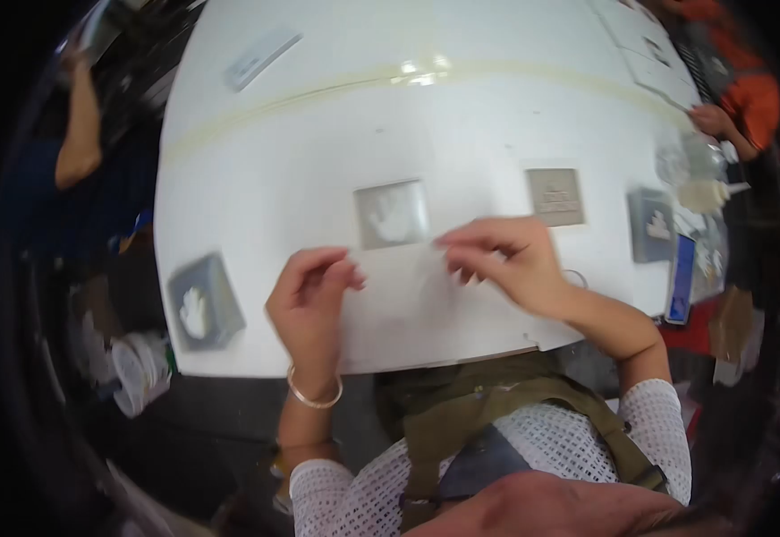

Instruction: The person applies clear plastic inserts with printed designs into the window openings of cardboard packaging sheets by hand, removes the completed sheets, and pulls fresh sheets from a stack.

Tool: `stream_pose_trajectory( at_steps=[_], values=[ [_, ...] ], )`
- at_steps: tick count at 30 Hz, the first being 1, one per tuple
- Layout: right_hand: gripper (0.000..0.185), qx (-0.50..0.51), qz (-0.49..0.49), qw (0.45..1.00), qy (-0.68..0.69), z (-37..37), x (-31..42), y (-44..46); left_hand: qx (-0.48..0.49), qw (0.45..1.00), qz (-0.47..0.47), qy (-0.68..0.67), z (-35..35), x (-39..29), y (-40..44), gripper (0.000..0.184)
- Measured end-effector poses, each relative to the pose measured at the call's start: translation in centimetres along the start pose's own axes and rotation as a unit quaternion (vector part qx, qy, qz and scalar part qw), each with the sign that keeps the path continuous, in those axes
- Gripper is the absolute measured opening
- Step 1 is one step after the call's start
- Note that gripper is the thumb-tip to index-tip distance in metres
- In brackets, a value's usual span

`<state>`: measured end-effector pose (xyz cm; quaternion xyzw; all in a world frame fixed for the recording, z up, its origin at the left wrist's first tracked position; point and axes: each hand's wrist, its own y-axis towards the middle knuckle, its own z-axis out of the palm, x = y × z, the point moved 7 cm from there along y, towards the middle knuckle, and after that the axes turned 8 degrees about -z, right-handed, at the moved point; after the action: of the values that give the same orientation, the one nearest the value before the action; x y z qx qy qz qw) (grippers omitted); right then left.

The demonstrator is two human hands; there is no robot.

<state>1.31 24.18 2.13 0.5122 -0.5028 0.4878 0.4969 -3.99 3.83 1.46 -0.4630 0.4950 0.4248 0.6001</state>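
Observation:
In front of me on the white table lies a square grey frame (368, 234) with a white hand shape (394, 213) in it. My left hand (308, 300) is at its lower left corner, fingers curled towards the thumb. At the lower right corner my right hand (511, 264) has its thumb and forefinger drawn together in a pinch. Whether a thin or clear piece is between the fingers of either hand is too blurred to tell. Right of the frame lies a square brown plate (555, 196) with raised marks.
A stack of grey squares with a hand shape (205, 302) lies at the table's left corner. Another grey stack (651, 225), a blue strip (680, 279) and a nozzle bottle (705, 194) are at the right edge. Other people's arms (82, 134) show at both sides.

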Motion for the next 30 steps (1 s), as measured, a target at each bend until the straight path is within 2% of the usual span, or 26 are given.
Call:
stream_pose_trajectory(
  at_steps=[1, 4, 5, 7, 8, 11, 20, 30],
  values=[
    [0.014, -0.032, 0.005, 0.999, 0.007, -0.4, -0.2, 0.9, 0.009, 1.000, -0.014, -0.005, -0.3, 0.1, 0.0, 0.015],
    [0.014, -0.070, 0.012, 0.997, -0.042, -2.0, -1.5, 4.0, 0.001, 0.996, 0.050, 0.070, -1.1, -1.2, 1.0, 0.027],
    [0.014, -0.076, 0.026, 0.995, -0.054, -2.4, -2.2, 4.8, -0.014, 0.996, 0.046, 0.081, -2.4, -0.8, 1.5, 0.027],
    [0.014, -0.078, 0.041, 0.994, -0.062, -2.7, -3.6, 6.1, -0.062, 0.966, 0.128, 0.217, -4.3, -1.2, 2.2, 0.024],
    [0.014, -0.079, 0.062, 0.993, -0.066, -2.8, -4.6, 6.4, -0.069, 0.957, 0.139, 0.247, -4.7, -1.3, 2.4, 0.020],
    [0.014, -0.083, 0.101, 0.989, -0.075, -3.0, -6.6, 6.6, -0.028, 0.937, 0.160, 0.308, -4.5, 0.0, 3.0, 0.016],
    [0.014, -0.089, 0.096, 0.990, -0.057, -2.9, -7.5, 7.1, 0.080, 0.903, 0.185, 0.379, -2.4, 1.5, 3.2, 0.011],
    [0.014, -0.099, 0.087, 0.989, -0.075, -2.5, -7.6, 7.4, 0.106, 0.886, 0.207, 0.400, -2.0, 1.8, 3.2, 0.012]
  ],
)
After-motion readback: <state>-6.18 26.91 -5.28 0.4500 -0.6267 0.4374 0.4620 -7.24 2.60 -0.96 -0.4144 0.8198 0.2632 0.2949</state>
